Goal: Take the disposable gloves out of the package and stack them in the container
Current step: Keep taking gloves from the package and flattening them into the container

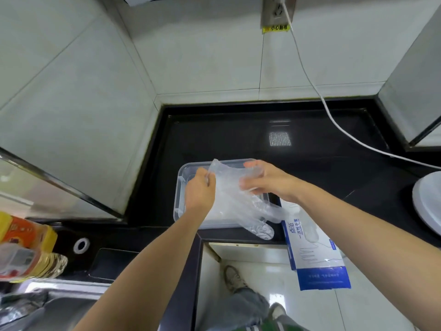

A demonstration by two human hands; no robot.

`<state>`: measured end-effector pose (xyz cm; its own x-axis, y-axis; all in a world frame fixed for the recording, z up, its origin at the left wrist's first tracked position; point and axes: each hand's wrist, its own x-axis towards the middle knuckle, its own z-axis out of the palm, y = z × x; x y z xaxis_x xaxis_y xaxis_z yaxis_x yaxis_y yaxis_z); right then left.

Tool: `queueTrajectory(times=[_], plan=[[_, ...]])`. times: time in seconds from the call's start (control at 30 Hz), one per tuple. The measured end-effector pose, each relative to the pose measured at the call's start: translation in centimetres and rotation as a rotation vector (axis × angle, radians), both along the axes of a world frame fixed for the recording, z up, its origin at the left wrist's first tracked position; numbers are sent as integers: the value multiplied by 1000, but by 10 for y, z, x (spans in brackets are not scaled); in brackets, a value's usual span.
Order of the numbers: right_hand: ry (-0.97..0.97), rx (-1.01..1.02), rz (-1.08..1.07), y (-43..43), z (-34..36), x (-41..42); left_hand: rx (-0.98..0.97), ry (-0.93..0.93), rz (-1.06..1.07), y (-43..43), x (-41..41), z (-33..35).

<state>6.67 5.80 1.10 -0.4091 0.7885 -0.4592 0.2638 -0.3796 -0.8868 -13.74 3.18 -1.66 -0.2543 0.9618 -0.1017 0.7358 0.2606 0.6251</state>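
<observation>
Both hands pinch one clear glove point(236, 199) at its cuff, my left hand point(200, 187) and right hand point(265, 181) spreading it over the container point(177, 199). Next I should lower it flat inside; the package point(315, 254) lies near right.

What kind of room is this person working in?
Most likely a kitchen: a black counter set against tiled walls, a steel sink at the lower left, and what looks like an oil bottle beside it.
</observation>
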Motion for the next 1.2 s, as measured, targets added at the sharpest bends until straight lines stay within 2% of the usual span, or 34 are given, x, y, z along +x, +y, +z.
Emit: queueTrajectory(times=[0.07,0.13,0.23,0.3,0.37,0.43,0.5,0.57,0.67,0.7,0.8,0.9,1.0,1.13,1.2], plan=[[-119,57,-58,3,-5,-13,-19,68,-10,-2,-9,-3],[-167,168,-210,11,-10,-22,-76,143,-24,-5,-16,-3],[-258,503,-430,19,-9,-32,-147,240,13,-9,-19,1],[-226,760,-465,14,2,-40,-193,266,18,-7,-19,1],[-124,889,-370,8,11,-51,-220,308,25,-4,-18,-2],[-135,786,-134,2,6,-63,-220,388,-7,-4,-17,-8],[-365,531,134,-1,-13,-70,-197,385,-11,-5,-17,-11],[-611,374,274,-2,-37,-68,-255,397,-23,-7,-16,-9],[-704,274,371,-2,-55,-67,-295,424,-83,-4,-18,-15],[-701,261,388,-2,-57,-68,-260,429,-95,-3,-17,-16],[-708,249,435,0,-63,-75,-55,628,-226,0,-10,-22],[-718,234,456,3,-66,-79,27,587,-370,7,4,-23],[-737,225,479,4,-74,-79,-146,544,-465,17,10,-37],[-843,230,563,9,-81,-73,-415,445,-399,18,-10,-63],[-908,249,563,13,-85,-70,-466,405,-387,17,-18,-73]])
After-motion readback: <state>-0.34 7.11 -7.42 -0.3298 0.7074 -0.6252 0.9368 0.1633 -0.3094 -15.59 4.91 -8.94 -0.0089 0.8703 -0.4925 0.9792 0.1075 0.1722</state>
